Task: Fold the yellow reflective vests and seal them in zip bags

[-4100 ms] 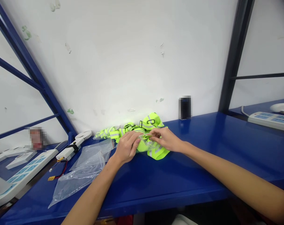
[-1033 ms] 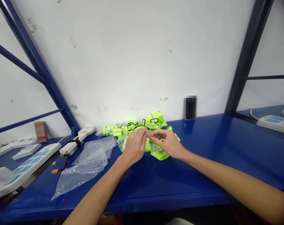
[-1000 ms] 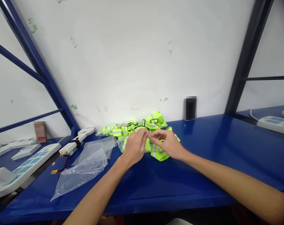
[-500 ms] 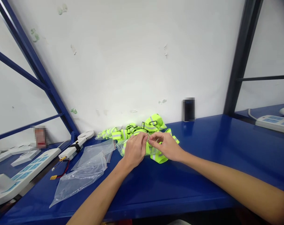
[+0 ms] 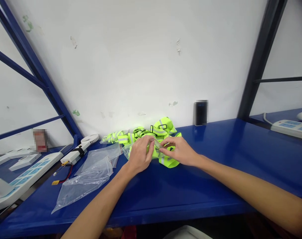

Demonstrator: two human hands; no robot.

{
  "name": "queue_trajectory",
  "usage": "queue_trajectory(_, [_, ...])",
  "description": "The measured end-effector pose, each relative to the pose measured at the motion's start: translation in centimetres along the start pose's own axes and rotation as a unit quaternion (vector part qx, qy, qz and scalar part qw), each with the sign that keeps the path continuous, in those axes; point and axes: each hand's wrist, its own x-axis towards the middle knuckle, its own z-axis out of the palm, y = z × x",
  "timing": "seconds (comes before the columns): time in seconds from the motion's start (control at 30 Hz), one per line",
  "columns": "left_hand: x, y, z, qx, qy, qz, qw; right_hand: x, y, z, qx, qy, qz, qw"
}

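My left hand [image 5: 141,153] and my right hand [image 5: 181,151] pinch the edge of a clear plastic bag [image 5: 157,144] between them. Fluorescent yellow-green straps with silver reflective stripes show through and around this bag; how much of them lies inside it I cannot tell. Behind my fingers rises a heap of the same reflective straps [image 5: 166,126] with black buckles. One strap loop [image 5: 170,162] hangs onto the table below my right hand. To the left, two flat clear zip bags [image 5: 87,186] overlap on the blue table [image 5: 181,196].
A white handheld fan [image 5: 91,138] lies at the back left, near a wire with a yellow connector [image 5: 55,182]. White power strips [image 5: 29,179] stand further left, another [image 5: 291,128] at right. A dark upright box [image 5: 201,113] leans at the wall.
My hands have moved slightly apart, and the bag's edge now stretches between them. The whole view has shifted a little as my head moved.
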Motion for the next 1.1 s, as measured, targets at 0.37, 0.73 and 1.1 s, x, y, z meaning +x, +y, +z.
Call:
queue_trajectory(0.37, [2.0,1.0,-2.3,-0.121,-0.118,-0.047,0.985,-0.2,-0.1,-0.2,-0.081,-0.010,-0.066,0.994])
queue_trajectory(0.73, [2.0,0.5,-2.1,-0.173,-0.131,-0.072,0.973,-0.3,-0.2,0.2,-0.082,-0.012,-0.083,0.993])
queue_trajectory(1.1, [1.6,0.2,-1.7,-0.140,-0.122,-0.030,0.982,-0.4,0.2,0.5,-0.057,-0.013,-0.040,0.997])
